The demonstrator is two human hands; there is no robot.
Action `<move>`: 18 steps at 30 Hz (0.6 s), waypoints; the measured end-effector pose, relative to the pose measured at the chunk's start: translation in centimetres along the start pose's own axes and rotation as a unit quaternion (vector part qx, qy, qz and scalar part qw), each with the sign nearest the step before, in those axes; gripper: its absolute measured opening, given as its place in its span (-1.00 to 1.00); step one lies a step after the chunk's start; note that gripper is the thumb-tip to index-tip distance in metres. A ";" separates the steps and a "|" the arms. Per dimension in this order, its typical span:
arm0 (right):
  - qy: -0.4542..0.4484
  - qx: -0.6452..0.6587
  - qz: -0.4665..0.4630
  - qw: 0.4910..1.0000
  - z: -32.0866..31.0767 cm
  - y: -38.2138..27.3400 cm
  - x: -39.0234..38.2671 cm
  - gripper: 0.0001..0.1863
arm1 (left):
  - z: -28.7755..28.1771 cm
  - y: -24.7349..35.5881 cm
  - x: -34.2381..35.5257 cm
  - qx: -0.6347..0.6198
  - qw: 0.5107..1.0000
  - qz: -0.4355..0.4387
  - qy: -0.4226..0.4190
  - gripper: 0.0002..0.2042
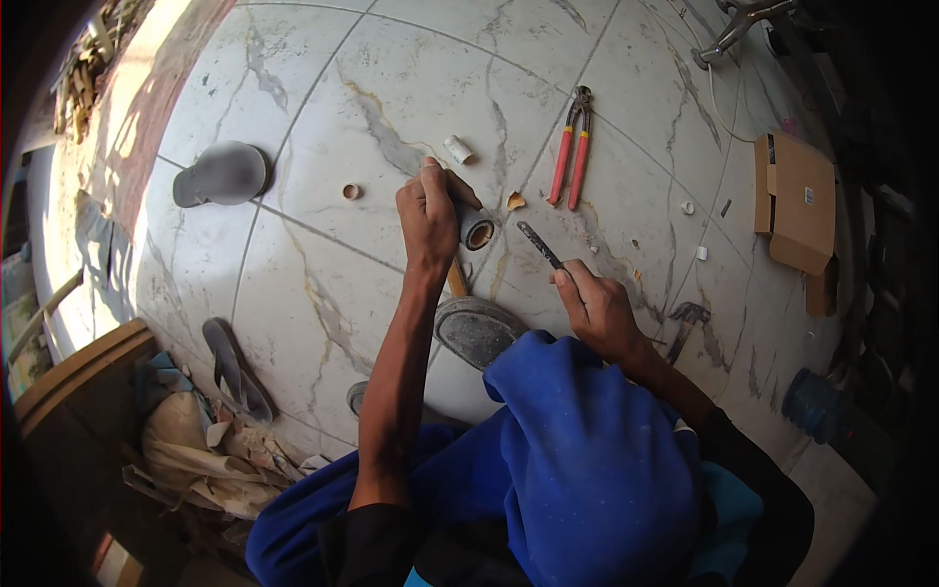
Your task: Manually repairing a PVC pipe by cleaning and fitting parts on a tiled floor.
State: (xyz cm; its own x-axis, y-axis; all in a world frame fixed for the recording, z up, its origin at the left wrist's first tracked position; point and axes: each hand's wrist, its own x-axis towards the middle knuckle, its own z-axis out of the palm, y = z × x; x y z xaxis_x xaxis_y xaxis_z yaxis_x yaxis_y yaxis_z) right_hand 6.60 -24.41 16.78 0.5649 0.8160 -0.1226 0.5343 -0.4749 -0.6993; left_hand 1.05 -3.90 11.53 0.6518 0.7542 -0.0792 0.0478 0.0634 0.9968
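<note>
My left hand [428,217] is closed round a short grey cylinder [466,223], whose open end shows a rough brown inside. To its right, my right hand [599,311] grips a narrow dark flat tool [540,244], perhaps a file or a blade, its tip pointing toward the cylinder but apart from it. Just beyond my left hand lies a small whitish tube piece [458,149]. An orange-brown fragment [515,201] rests between the cylinder and a pair of red-handled pincers [573,152]. Below the cylinder, a wooden stick or handle [457,278] runs under my grey footwear [477,330].
A small brown ring [351,192] and two flip-flops [227,174] lie to the left. On the right are a hammer [689,318], a cardboard box [800,201], a blue plastic bottle [814,404] and small white bits. A metal tap [743,31] lies at the far right on the tiled floor.
</note>
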 end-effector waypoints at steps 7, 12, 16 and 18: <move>-0.022 -0.052 -0.021 0.998 0.6 -0.3 0.4 -0.84 | -0.3 -1.9 0.1 0.078 0.997 0.006 0.001 -0.41; -0.063 -0.141 -0.020 0.988 2.4 0.3 1.6 -0.84 | -0.1 -5.0 1.0 0.270 0.960 0.073 -0.001 -0.56; -0.099 -0.180 -0.003 0.979 5.4 1.9 2.9 -0.81 | 0.0 -6.6 1.9 0.332 0.937 0.110 -0.029 -0.60; -0.101 -0.180 0.005 0.978 6.6 2.1 3.6 -0.82 | -0.4 -8.2 2.5 0.342 0.930 0.132 -0.036 -0.60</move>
State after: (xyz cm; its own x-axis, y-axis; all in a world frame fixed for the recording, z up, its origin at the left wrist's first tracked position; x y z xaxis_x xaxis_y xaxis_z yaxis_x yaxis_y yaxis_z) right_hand 5.57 -20.29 10.22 0.4543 0.8423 -0.2899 0.7377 -0.5382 -0.4077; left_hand 2.00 -2.30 3.19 0.7573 0.6369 0.1445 0.3329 -0.5668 0.7536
